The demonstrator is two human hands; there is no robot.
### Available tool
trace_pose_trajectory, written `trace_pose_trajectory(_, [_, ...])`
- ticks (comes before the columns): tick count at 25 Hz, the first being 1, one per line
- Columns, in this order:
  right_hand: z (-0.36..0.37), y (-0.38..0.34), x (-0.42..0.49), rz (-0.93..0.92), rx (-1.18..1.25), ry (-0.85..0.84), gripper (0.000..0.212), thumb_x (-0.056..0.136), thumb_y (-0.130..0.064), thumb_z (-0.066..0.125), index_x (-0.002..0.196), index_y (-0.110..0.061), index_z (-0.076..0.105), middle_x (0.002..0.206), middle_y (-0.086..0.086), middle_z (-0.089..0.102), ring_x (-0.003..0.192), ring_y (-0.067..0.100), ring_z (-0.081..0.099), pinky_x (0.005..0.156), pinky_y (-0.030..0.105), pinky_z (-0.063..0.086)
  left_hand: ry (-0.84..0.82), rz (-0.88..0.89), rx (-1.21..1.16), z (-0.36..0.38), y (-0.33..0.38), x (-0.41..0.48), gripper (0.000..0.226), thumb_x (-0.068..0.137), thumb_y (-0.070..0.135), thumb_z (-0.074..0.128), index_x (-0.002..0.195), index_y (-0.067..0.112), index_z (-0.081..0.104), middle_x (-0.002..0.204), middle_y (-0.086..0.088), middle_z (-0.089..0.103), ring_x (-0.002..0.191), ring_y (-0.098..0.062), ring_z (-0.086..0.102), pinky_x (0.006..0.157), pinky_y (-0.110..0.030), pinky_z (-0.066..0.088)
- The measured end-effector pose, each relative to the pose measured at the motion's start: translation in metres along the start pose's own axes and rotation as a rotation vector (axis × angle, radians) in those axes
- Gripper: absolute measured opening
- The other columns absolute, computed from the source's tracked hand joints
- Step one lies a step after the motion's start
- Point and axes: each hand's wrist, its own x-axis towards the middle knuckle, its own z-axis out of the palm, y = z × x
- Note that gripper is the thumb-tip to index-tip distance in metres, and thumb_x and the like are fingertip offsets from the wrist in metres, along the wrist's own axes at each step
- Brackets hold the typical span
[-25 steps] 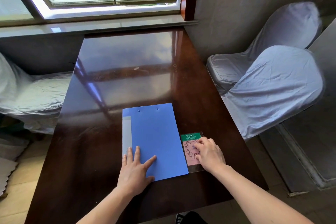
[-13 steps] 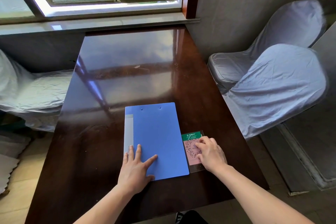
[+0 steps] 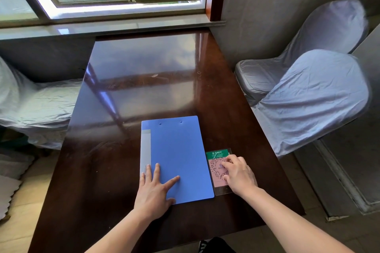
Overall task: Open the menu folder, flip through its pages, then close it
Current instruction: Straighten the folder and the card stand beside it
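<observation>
Blue folder (image 3: pixel 178 156), grey spine strip; pink-green card (image 3: pixel 218 167); dark-brown table (image 3: pixel 102 170).

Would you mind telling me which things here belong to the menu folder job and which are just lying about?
Belonging to the job:
- blue menu folder, lying closed
- left hand, flat on its cover

Just lying about:
- QR code card under the right hand
- covered chairs
- table, only the support

Left hand (image 3: pixel 153 190) laid flat, palm down, fingers spread, right hand (image 3: pixel 239 174) set palm down, fingers loosely curled, both forearms bare and extended forward
</observation>
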Motion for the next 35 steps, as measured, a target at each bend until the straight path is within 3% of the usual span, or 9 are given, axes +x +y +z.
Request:
trace_pose_trajectory(17, [-0.0027,-0.0018,-0.0024,0.014,0.019,-0.006,0.045,0.089,-0.030,0.068,0.133,-0.023,0.057,0.140,0.001,0.047,0.126,0.019,0.044,0.100,0.034,0.051,0.001,-0.003,-0.002,-0.0014,0.0024,0.0023,0.072,0.087,0.065,0.051,0.145,0.060,0.010,0.166,-0.018,-0.007,0.149,-0.045,-0.015,0.123,-0.057,-0.001])
trace_pose_trajectory(22, [-0.0064,-0.0020,-0.0026,0.007,0.039,0.000,0.045,0.089,-0.030,0.068,0.132,-0.023,0.058,0.139,0.000,0.048,0.126,0.019,0.043,0.098,0.033,0.051,-0.006,-0.027,0.003,-0.0007,0.0033,0.0029,0.075,0.085,0.065,0.054,0.145,0.059,0.010,0.166,-0.017,-0.006,0.149,-0.046,-0.016,0.116,-0.066,-0.007])
trace_pose_trajectory(28, [-0.0077,0.0010,-0.0069,0.025,0.103,0.036,0.043,0.090,-0.034,0.067,0.130,-0.023,0.059,0.138,-0.004,0.050,0.129,0.017,0.042,0.096,0.033,0.051,0.023,-0.062,-0.121,-0.0020,0.0045,-0.0004,0.076,0.079,0.061,0.058,0.145,0.056,0.020,0.167,-0.011,-0.005,0.150,-0.039,-0.018,0.117,-0.067,-0.006])
trace_pose_trajectory(35, [-0.0053,0.0027,-0.0088,0.019,0.091,0.009,0.044,0.090,-0.033,0.066,0.132,-0.023,0.060,0.141,-0.003,0.049,0.130,0.018,0.042,0.101,0.034,0.049,0.045,-0.049,-0.077,0.0012,0.0075,-0.0025,0.071,0.083,0.067,0.051,0.145,0.056,0.018,0.167,-0.010,0.001,0.151,-0.038,-0.014,0.116,-0.069,0.000])
